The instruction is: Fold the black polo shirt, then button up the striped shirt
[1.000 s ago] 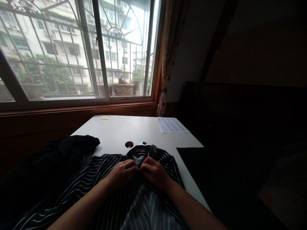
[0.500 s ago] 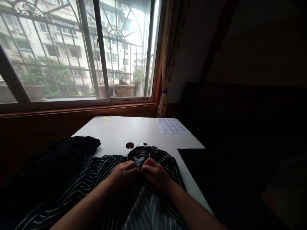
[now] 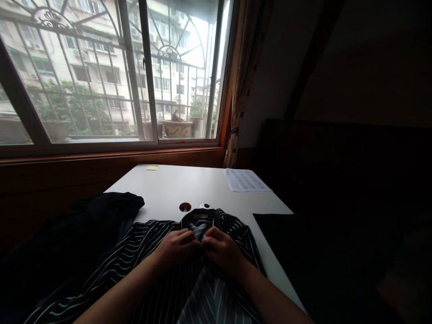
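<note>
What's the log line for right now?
left hand: pinching striped shirt near collar | right hand: same | dark cloth: left of shirt | paper sheets: on white table

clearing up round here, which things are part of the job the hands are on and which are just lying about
In the job:
striped shirt, front pinched by left hand and right hand
white table, under it

Apparently just lying about:
dark cloth heap
yellow note
printed sheets

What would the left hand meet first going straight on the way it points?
Most likely the right hand, close to the left hand at the neck of the striped shirt; depth is unclear there.
</note>
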Action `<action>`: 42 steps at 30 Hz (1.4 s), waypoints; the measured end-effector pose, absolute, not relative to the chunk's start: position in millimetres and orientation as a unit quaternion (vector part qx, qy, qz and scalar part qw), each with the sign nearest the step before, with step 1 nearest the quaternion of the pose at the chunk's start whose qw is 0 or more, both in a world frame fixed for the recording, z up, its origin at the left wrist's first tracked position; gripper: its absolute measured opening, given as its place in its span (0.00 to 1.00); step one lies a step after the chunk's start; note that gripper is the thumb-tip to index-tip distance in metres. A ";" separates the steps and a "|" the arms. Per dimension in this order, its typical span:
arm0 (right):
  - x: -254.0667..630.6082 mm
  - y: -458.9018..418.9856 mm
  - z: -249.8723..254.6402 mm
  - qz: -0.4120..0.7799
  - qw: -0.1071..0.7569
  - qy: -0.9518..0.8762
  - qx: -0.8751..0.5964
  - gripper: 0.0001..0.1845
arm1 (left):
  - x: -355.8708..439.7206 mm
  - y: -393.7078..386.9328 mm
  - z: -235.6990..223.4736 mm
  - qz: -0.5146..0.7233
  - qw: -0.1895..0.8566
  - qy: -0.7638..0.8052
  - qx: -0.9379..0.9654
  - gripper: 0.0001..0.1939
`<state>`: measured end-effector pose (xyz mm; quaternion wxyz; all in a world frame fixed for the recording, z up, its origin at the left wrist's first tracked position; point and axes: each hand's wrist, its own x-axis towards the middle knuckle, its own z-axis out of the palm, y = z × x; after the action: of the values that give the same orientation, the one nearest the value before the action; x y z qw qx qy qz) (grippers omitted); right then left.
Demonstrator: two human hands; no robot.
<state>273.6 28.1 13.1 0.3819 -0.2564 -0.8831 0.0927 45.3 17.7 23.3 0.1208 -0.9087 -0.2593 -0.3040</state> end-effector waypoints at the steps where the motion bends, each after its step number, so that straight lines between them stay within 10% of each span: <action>1: 273.6 28.0 13.4 0.090 0.382 -0.884 -0.255 0.08 | 45.3 17.5 23.3 -0.302 0.125 -0.257 -0.909 0.09; 42: 277.9 33.6 7.9 0.189 0.394 -0.864 -0.251 0.08 | 49.1 13.8 21.7 -0.331 0.055 -0.247 -0.909 0.12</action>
<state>277.9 33.6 7.9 0.3944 -0.2508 -0.8636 0.1889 49.1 13.8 21.7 0.0550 -0.9091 -0.2471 -0.3308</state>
